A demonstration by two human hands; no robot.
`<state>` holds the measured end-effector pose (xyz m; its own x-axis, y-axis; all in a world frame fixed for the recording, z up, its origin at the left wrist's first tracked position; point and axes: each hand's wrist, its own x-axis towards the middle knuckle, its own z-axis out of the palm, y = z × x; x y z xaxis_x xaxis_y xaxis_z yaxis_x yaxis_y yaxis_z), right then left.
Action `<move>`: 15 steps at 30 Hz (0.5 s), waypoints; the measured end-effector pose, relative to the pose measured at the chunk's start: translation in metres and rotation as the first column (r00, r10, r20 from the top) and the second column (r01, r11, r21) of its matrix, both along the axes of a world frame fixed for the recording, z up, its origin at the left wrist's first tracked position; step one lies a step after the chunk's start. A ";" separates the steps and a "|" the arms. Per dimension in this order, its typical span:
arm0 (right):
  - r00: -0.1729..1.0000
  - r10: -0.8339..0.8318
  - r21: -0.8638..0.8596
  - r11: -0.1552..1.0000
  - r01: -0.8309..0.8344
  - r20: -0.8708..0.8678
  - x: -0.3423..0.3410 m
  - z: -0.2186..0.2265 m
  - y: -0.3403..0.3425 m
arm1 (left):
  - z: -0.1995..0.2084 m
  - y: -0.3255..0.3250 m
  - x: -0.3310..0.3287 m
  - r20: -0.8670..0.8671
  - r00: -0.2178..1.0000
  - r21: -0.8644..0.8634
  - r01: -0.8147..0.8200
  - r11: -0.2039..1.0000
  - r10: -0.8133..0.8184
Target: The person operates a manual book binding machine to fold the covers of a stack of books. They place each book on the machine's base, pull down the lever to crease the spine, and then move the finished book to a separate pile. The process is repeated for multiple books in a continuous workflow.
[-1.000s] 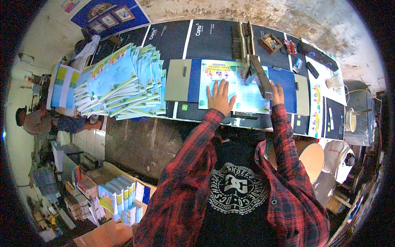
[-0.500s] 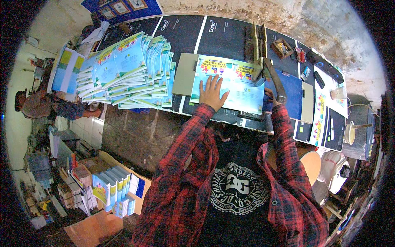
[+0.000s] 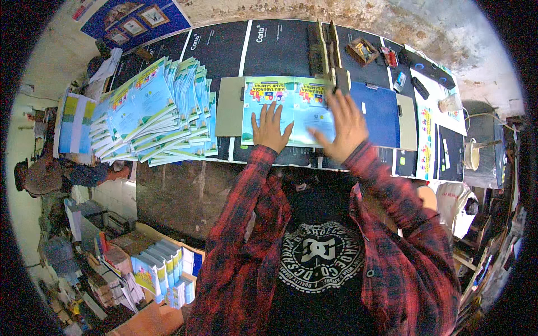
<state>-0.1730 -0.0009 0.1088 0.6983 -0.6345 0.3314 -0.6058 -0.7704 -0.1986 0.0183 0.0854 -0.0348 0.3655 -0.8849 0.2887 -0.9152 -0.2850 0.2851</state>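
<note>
My left hand (image 3: 269, 129) lies flat with fingers spread on a light-blue and yellow printed booklet cover sheet (image 3: 280, 115), laid open in front of me. Over the sheet's right end is my right hand (image 3: 344, 122), its fingers spread and nothing seen in them; whether it touches the sheet I cannot tell. Just beyond that hand stands a long-armed metal and wooden device (image 3: 330, 53), which looks like a stapler, its near end partly hidden by my fingers. A beige board (image 3: 228, 109) shows beside the sheet, and a blue board (image 3: 375, 115) lies to the right.
On the left, a fanned pile of similar booklets (image 3: 148, 112) covers the table. A small wooden box (image 3: 362, 51), a dark speaker bar (image 3: 428, 68) and a cup (image 3: 450, 103) stand at the right. Bundled booklets (image 3: 162, 266) sit in a carton at lower left.
My right hand has left the stapler-like device's lever and come over the sheet's right part, fingers spreading. The left hand stays on the sheet. The whole view has shifted.
</note>
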 end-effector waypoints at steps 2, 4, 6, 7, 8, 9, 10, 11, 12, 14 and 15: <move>0.996 -0.083 -0.091 0.992 0.086 0.040 -0.004 -0.064 0.011 | 0.000 -0.001 -0.003 -0.016 1.000 -0.012 0.015 1.000 -0.015; 0.996 -0.062 -0.033 0.997 0.064 0.058 -0.001 -0.053 0.009 | 0.000 -0.005 -0.002 0.006 1.000 -0.040 0.002 0.999 -0.002; 0.996 -0.057 0.037 0.998 0.055 0.066 -0.006 -0.050 0.017 | 0.001 0.004 -0.004 -0.027 1.000 -0.003 0.016 1.000 -0.016; 0.997 -0.026 0.051 0.998 0.022 0.072 -0.004 -0.050 0.013 | 0.001 0.006 0.000 -0.067 0.998 0.020 0.003 1.000 -0.002; 0.997 -0.005 0.062 0.998 0.000 0.075 -0.003 -0.041 0.010 | -0.003 0.004 0.003 -0.109 0.994 0.040 0.002 0.999 0.002; 0.995 -0.001 0.045 0.999 -0.003 0.103 -0.004 -0.029 0.008 | -0.010 0.000 0.010 -0.118 0.993 0.002 -0.016 1.000 0.016; 0.980 0.020 0.229 0.971 -0.066 0.198 -0.007 -0.009 -0.001 | -0.011 -0.002 0.016 -0.106 0.988 -0.009 -0.111 0.994 0.110; 0.957 0.019 0.404 0.904 -0.140 0.289 -0.009 0.013 -0.016 | -0.011 -0.002 0.024 -0.096 0.975 -0.013 -0.203 0.979 0.201; 0.921 0.010 0.550 0.800 -0.241 0.389 -0.007 0.031 -0.036 | -0.009 0.000 0.036 -0.075 0.951 -0.025 -0.302 0.953 0.300; 0.801 -0.149 0.628 0.708 -0.323 0.580 -0.004 0.042 -0.080 | -0.003 0.001 0.051 -0.064 0.891 0.039 -0.448 0.893 0.450; 0.747 -0.229 0.637 0.703 -0.317 0.624 -0.004 0.039 -0.103 | 0.005 0.000 0.056 -0.068 0.869 0.091 -0.484 0.870 0.490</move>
<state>-0.1768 -0.1044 0.1475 0.5285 -0.8292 0.1819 -0.0924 -0.2692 -0.9586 0.0743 0.0858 -0.0299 0.7760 -0.6041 0.1816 -0.6275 -0.7098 0.3200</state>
